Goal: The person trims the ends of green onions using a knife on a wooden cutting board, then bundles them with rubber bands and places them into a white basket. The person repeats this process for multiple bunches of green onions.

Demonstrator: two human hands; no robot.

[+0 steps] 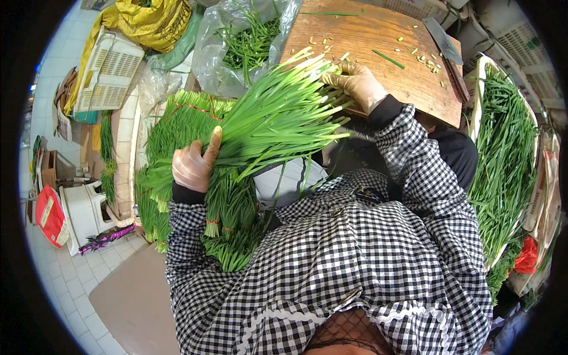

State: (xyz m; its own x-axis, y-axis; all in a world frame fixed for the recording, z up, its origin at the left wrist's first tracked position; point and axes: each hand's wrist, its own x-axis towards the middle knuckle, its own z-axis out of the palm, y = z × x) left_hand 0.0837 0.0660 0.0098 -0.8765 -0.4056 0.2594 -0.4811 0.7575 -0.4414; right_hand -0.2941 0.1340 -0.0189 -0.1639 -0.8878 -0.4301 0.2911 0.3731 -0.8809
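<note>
Board (367, 35): knife (442, 41) along right edge — a bump could drop it.
Leaves (266, 112): at board's near-left corner, seemingly untied — loosened grip could scatter them.
Left hand (196, 163): grasping leaves.
Right hand (358, 83): pinching stems (313, 64).

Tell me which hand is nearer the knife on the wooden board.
Right. The right hand is at the pale ends of the green bunch, left of the knife. The left hand is much farther left, at the bunch's leafy part.
</note>
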